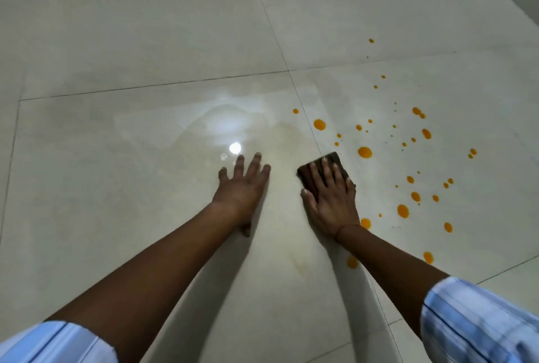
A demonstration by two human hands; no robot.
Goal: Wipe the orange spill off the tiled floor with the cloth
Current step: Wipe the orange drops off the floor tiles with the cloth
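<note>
dark cloth (pixel 319 168) under right hand (pixel 332 202), left hand (pixel 243 187) beside

The floor (pixel 145 41) is glossy pale grey-cream tile crossed by thin dark grout lines, with a bright white glare patch at centre. Vivid orange drops of the spill (pixel 364 152) dot the right of the frame. The cloth (pixel 318 168) is dark brown. Both sleeves (pixel 478 324) are light blue with thin darker stripes.
</note>
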